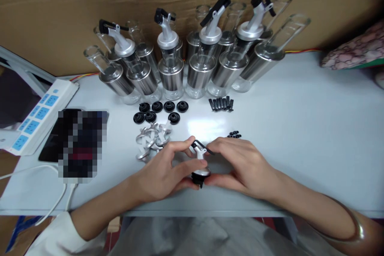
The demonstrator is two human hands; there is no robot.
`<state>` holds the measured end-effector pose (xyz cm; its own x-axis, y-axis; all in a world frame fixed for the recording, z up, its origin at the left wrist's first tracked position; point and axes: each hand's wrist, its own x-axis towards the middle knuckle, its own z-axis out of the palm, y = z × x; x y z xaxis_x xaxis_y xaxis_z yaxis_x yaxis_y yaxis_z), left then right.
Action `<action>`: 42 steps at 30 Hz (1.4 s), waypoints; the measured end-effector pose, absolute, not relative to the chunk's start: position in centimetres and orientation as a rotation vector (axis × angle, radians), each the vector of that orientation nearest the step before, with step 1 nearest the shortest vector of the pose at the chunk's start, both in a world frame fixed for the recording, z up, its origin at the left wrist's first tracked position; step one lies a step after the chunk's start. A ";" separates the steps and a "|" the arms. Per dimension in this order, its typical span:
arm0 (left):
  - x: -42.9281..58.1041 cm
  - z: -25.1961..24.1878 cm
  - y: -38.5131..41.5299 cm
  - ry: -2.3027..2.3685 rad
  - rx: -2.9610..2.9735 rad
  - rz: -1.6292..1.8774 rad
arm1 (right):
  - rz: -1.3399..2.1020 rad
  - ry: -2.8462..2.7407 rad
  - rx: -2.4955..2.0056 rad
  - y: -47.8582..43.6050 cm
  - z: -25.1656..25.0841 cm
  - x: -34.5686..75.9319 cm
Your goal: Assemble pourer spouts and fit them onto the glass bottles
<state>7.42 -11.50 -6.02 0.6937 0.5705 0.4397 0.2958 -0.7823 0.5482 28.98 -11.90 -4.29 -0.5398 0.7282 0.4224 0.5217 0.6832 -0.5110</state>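
Note:
Near the table's front edge, my left hand (168,170) grips a pourer spout (200,172) with a silver body, a black lever on top and a black stopper underneath. Its thumb lies across the silver body. My right hand (243,166) closes on the same spout from the other side, index finger by the lever and thumb at the black stopper. Just beyond the left hand lies a pile of silver spout bodies (152,136). Several black ribbed stoppers (169,106) sit behind that pile. Small black parts (235,134) lie past the right hand, with black levers (221,104) farther back.
Glass bottles with steel sleeves (171,74) stand in rows along the back, some topped with spouts. At left are a power strip (37,118), a dark phone (49,140) and a blurred-out device with a white cable (69,196). A patterned bundle (355,48) rests at the right rear.

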 end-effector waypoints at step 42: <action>7.0 -5.8 -10.6 0.585 2.414 0.868 | 0.468 -2.258 -0.915 -11.9 -4.2 28.9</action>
<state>6.99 -10.55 -5.82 0.7036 0.5430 0.4584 0.2203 -0.7799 0.5858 28.92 -11.91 -4.21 -0.5463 0.7166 0.4337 0.4849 0.6927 -0.5338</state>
